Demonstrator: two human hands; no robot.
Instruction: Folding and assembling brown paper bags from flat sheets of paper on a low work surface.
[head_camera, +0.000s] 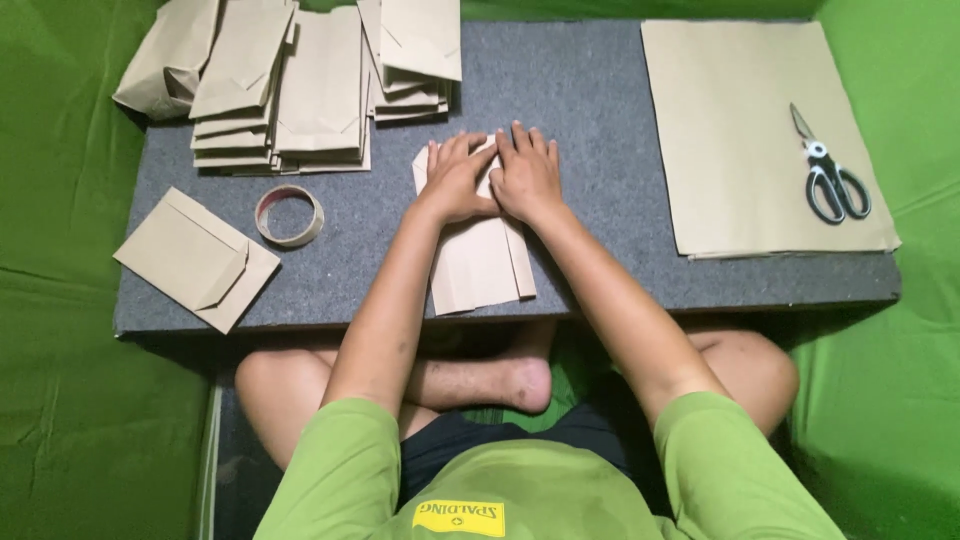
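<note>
home craft nook: green sheets (80, 300), low table (600, 70)

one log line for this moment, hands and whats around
left hand: pressing folded brown paper bag | right hand: pressing same bag | surface: grey felt board | nearby: tape roll, scissors

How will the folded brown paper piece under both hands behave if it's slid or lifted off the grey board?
The folded paper piece looks thin and flat, so probably light and floppy when lifted. The left hand and right hand press its top; released, the folds may spring open. The grey board looks felt-like, so sliding may drag.
</note>
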